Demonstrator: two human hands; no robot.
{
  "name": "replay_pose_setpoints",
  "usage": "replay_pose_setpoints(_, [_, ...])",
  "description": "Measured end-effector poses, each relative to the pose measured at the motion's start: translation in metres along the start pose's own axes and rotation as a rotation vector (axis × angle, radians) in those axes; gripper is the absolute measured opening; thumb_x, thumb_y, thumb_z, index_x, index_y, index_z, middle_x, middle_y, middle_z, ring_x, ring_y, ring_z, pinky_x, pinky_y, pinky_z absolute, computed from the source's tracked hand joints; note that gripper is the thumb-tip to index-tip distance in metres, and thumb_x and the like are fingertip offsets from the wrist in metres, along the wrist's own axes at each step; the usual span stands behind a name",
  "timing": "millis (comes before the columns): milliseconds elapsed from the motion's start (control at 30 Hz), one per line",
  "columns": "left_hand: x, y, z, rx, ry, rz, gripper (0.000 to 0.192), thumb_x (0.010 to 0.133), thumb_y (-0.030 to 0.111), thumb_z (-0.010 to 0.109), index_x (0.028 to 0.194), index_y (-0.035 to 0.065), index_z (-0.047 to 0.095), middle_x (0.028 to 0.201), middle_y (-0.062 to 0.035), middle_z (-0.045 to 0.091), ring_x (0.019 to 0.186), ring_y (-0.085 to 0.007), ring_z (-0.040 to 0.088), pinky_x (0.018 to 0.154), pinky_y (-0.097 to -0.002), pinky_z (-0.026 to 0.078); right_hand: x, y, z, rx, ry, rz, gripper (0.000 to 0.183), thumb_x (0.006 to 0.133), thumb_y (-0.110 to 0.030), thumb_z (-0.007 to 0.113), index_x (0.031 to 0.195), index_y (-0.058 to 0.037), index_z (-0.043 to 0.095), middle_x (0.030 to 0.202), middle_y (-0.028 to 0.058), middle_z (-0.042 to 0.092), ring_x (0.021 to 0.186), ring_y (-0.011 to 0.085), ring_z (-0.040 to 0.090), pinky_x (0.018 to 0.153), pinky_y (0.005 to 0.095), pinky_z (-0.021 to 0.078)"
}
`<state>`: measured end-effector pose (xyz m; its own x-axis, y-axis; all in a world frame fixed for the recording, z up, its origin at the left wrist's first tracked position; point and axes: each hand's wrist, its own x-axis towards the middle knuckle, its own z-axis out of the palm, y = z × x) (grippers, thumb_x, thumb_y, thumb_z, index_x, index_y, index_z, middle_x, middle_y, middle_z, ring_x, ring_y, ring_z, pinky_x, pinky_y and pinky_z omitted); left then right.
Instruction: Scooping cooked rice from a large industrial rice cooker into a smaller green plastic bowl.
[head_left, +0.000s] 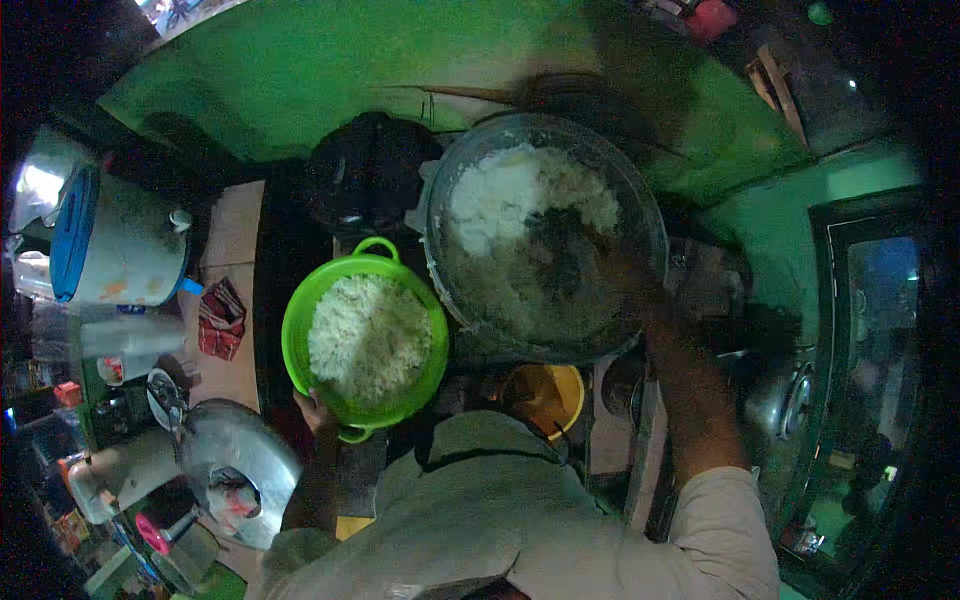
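Observation:
A green plastic basin (294, 330) with loop handles holds a mound of white cooked rice (360, 330). At its lower left side, my left hand (313, 411) grips the rim. To the right stands a large round metal pot (442, 277) with more white rice (491, 199) heaped at its far left. Over the right part of this pot reaches my right hand (630, 266), dark and blurred. Shadow hides its fingers, so whether it holds a tool cannot be told. The basin's right side lies close against the pot.
A dark round pot (371, 172) stands behind the basin, by the green wall (337, 67). Below the large pot is an orange-yellow bucket (566, 397). Leftward are a blue-lidded container (135, 240), a red checked cloth (222, 319) and a wide metal lid (262, 450).

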<state>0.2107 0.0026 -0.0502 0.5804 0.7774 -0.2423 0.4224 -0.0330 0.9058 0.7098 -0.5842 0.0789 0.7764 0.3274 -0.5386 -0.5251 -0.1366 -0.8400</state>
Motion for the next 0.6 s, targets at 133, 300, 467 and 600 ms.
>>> replay_pose_setpoints(133, [-0.010, 0.031, 0.013, -0.150, -0.037, 0.076, 0.056, 0.101, 0.034, 0.045, 0.142, 0.0019, 0.024, 0.123, -0.0185, 0.052, 0.102, -0.0270, 0.056, 0.086, -0.0371, 0.048, -0.057, -0.042, 0.004, -0.380, 0.001, 0.023, 0.028, 0.095, -0.020, 0.058, 0.114, 0.0006, 0.061, 0.102, 0.0109, 0.061, 0.080, 0.0169, 0.058, 0.072, 0.0352, 0.0490])
replay_pose_setpoints(300, [0.017, -0.060, -0.022, -0.564, -0.018, -0.058, 0.053, 0.102, 0.031, 0.044, 0.142, 0.0018, 0.025, 0.124, -0.0185, 0.051, 0.103, -0.0271, 0.055, 0.088, -0.0376, 0.047, -0.187, -0.145, 0.075, -1.301, -0.115, -0.080, 0.030, 0.094, -0.020, 0.059, 0.118, -0.0014, 0.059, 0.102, 0.0118, 0.063, 0.093, 0.0213, 0.060, 0.083, 0.0396, 0.0498])
replay_pose_setpoints(467, [0.012, -0.026, 0.005, -0.066, -0.071, 0.262, 0.048, 0.103, 0.027, 0.041, 0.141, 0.0012, 0.028, 0.124, -0.0188, 0.051, 0.106, -0.0272, 0.053, 0.090, -0.0388, 0.045, -0.229, -0.150, 0.132, -1.326, -0.049, 0.307, 0.031, 0.095, -0.016, 0.055, 0.123, -0.0040, 0.057, 0.098, 0.0125, 0.064, 0.090, 0.0245, 0.062, 0.081, 0.0416, 0.0510])
replay_pose_setpoints(600, [-0.004, -0.016, 0.002, -0.180, 0.038, 0.099, 0.049, 0.103, 0.033, 0.041, 0.139, 0.0005, 0.032, 0.123, -0.0193, 0.052, 0.106, -0.0279, 0.054, 0.090, -0.0395, 0.044, -0.193, -0.135, 0.160, -1.563, -0.241, 0.170, 0.035, 0.096, -0.018, 0.053, 0.128, -0.0040, 0.053, 0.095, 0.0152, 0.065, 0.084, 0.0250, 0.063, 0.076, 0.0431, 0.0519])
